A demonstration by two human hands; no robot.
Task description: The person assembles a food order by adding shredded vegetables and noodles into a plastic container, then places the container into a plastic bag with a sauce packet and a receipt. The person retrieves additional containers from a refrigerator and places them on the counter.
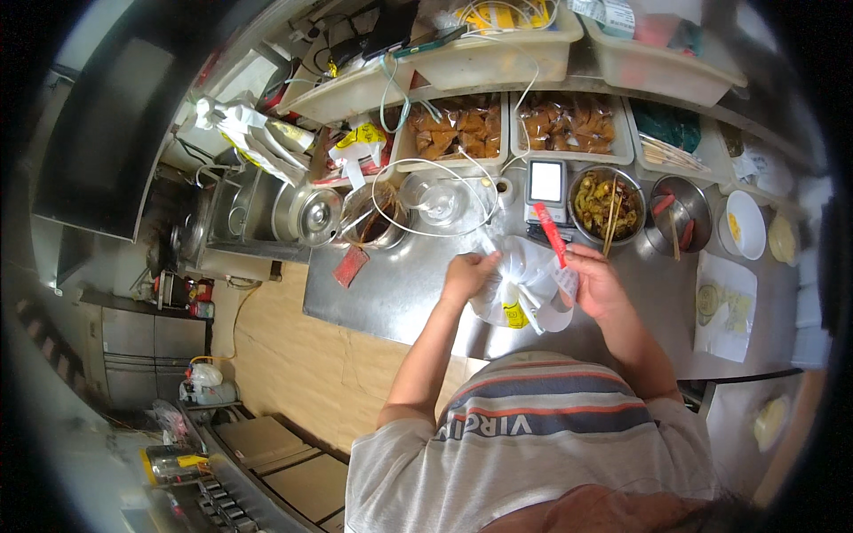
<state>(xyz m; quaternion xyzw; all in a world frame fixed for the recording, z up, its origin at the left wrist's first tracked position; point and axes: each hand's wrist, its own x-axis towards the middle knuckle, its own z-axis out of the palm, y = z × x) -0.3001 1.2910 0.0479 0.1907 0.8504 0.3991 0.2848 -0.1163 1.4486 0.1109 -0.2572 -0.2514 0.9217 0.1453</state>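
In the centre of the frame, a gathered white bag (522, 289) was at the steel table (391, 298), and the left hand (469, 274) pinched its plastic on the left side. The right hand (598, 282), at the opposite side, held a slim red packet (549, 234) between thumb and fingers, just below a device with a lit screen (545, 182) in the upper middle.

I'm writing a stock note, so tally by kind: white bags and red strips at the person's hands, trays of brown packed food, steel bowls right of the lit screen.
White bag: 1
Red strip: 1
Food trays: 2
Steel bowls: 2
Total: 6
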